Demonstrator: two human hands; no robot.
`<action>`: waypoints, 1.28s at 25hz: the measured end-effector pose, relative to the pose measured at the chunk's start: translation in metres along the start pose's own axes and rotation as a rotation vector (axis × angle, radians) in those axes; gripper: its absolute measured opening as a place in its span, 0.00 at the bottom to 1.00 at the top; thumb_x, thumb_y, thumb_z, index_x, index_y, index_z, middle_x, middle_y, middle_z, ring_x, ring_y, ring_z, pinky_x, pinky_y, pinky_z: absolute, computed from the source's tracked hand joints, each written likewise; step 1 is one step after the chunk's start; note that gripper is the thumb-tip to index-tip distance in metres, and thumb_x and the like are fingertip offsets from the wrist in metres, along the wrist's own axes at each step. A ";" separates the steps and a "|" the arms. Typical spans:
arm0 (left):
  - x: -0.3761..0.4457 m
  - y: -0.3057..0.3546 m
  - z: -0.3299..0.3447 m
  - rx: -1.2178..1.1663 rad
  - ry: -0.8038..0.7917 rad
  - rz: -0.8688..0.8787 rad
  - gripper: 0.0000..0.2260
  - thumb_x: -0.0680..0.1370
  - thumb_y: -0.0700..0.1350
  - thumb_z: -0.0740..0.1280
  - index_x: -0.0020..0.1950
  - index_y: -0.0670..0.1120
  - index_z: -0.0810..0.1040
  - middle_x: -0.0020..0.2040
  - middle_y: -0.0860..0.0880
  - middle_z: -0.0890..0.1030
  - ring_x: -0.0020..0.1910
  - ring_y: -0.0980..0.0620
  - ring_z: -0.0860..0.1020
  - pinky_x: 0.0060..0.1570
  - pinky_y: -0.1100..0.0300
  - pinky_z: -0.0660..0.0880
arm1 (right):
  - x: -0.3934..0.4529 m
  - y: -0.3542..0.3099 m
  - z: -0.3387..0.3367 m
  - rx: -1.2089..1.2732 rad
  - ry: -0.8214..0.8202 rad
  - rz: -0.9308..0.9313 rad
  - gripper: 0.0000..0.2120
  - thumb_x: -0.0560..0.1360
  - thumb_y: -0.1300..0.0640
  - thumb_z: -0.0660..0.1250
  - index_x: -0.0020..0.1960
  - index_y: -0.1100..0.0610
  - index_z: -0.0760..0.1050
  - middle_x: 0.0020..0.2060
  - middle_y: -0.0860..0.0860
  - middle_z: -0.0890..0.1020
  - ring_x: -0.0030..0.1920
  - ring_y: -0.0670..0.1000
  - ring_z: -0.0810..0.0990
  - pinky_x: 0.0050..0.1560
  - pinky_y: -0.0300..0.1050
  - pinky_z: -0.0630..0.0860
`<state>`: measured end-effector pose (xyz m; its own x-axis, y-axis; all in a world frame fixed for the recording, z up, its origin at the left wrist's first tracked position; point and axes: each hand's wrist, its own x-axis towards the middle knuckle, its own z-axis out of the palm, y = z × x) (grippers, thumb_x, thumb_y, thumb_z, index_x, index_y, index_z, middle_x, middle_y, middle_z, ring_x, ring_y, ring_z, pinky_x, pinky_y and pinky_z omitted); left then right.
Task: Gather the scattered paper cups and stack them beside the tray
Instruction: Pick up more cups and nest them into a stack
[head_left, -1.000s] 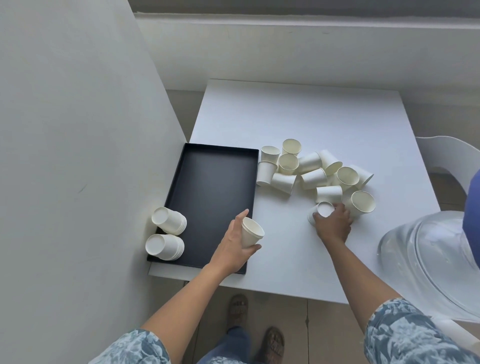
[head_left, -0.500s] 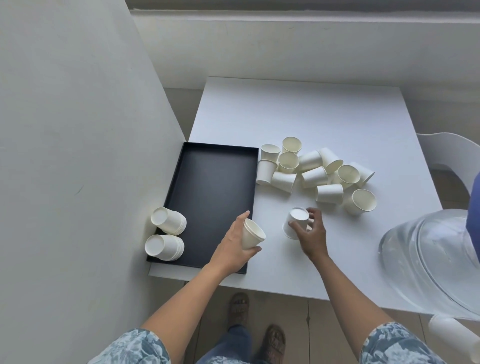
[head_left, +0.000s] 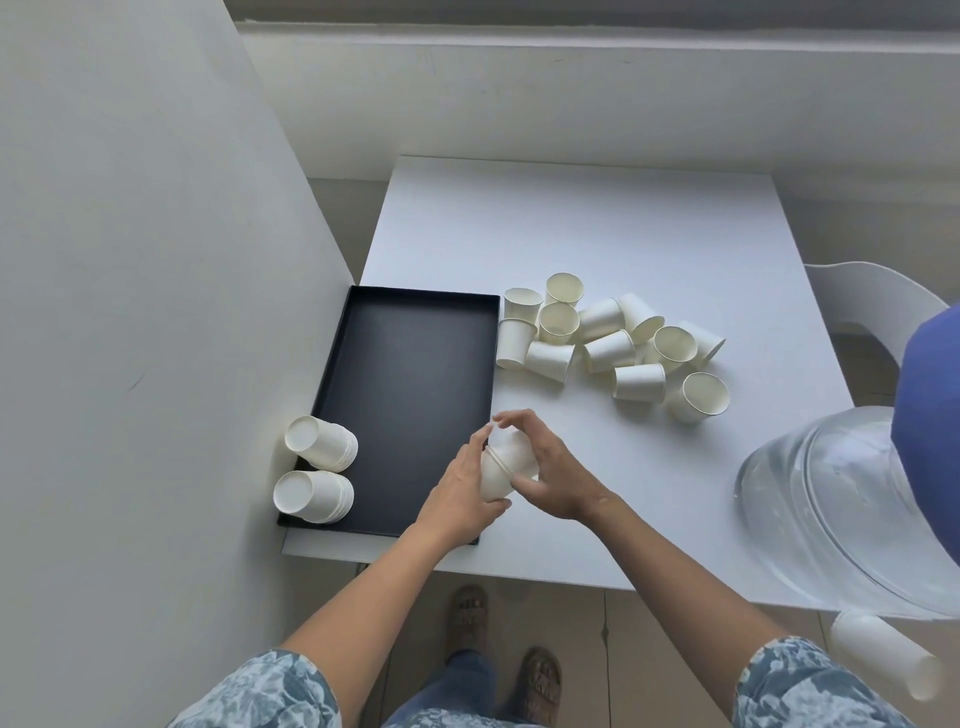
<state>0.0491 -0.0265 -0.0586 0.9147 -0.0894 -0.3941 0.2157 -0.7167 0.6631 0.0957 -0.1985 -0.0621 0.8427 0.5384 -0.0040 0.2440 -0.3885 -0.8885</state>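
A black tray (head_left: 410, 395) is lying on the white table (head_left: 597, 234), pushed against the wall on its left. Just past the tray's near right corner, the left hand (head_left: 460, 488) is gripping the lower paper cup (head_left: 493, 480) while the right hand (head_left: 550, 473) is holding the upper cup (head_left: 514, 449), the two cups meeting mouth to mouth between the palms. A loose heap of paper cups (head_left: 613, 345) is lying right of the tray's far end, some upright, some tipped on their sides. Two short nested stacks (head_left: 319, 470) are lying on their sides on the tray's near left corner, touching the wall. A clear water jug (head_left: 831, 493) is sitting well right of the tray.
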 end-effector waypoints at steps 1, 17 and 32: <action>0.001 0.002 0.001 -0.005 -0.006 0.004 0.45 0.73 0.47 0.75 0.77 0.66 0.47 0.70 0.56 0.68 0.63 0.50 0.74 0.58 0.47 0.78 | -0.002 -0.003 0.004 0.116 0.033 0.056 0.27 0.69 0.66 0.63 0.65 0.50 0.64 0.68 0.44 0.71 0.70 0.43 0.70 0.70 0.38 0.68; 0.017 0.005 0.010 -0.017 -0.041 0.080 0.35 0.74 0.48 0.74 0.71 0.67 0.56 0.60 0.56 0.67 0.54 0.50 0.74 0.51 0.54 0.78 | -0.018 0.078 -0.112 -0.678 0.471 0.881 0.16 0.74 0.61 0.67 0.62 0.57 0.76 0.74 0.59 0.62 0.78 0.62 0.54 0.78 0.58 0.49; 0.013 0.005 0.006 -0.051 0.008 -0.006 0.46 0.72 0.48 0.75 0.76 0.67 0.43 0.72 0.56 0.67 0.65 0.49 0.73 0.59 0.48 0.76 | -0.032 0.056 -0.057 -0.353 0.922 0.502 0.14 0.75 0.71 0.63 0.49 0.58 0.84 0.50 0.56 0.84 0.53 0.61 0.82 0.60 0.57 0.72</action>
<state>0.0603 -0.0356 -0.0638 0.9159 -0.0796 -0.3933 0.2380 -0.6814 0.6921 0.1099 -0.2806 -0.0857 0.8826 -0.4467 0.1464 -0.2266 -0.6771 -0.7001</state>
